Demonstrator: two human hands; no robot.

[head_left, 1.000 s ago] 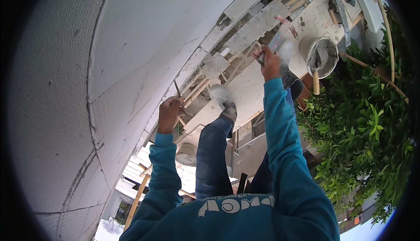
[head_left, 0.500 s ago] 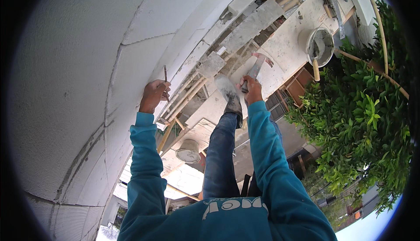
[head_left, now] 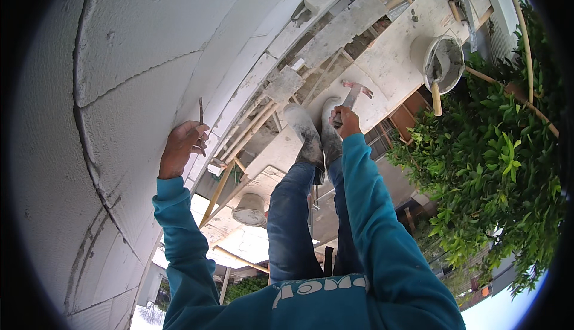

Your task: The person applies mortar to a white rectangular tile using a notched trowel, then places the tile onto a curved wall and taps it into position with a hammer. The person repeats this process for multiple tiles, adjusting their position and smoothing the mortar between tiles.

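Note:
My left hand (head_left: 179, 148) is closed around a thin dark rod (head_left: 201, 111), like a long nail or slim chisel. It points away from me, close beside the pale block wall (head_left: 137, 114). The rod's exact kind is too small to make out. In my right hand (head_left: 347, 122) is a claw hammer (head_left: 357, 92), gripped by its handle with the reddish, worn head up at the far end. The hammer is well apart from the rod, over the boards by my boots (head_left: 305, 135).
A white bucket (head_left: 420, 55) with grey mortar and a wooden-handled tool (head_left: 436, 99) stands at right on the plank platform (head_left: 382, 67). A second bucket (head_left: 250, 211) sits lower down. Bamboo poles (head_left: 251, 132) run along the wall; a leafy bush (head_left: 490, 174) borders the right.
My left hand has moved left and slightly nearer with the rod. The view has shifted along the wall, and both boots now show. My right hand still grips the hammer.

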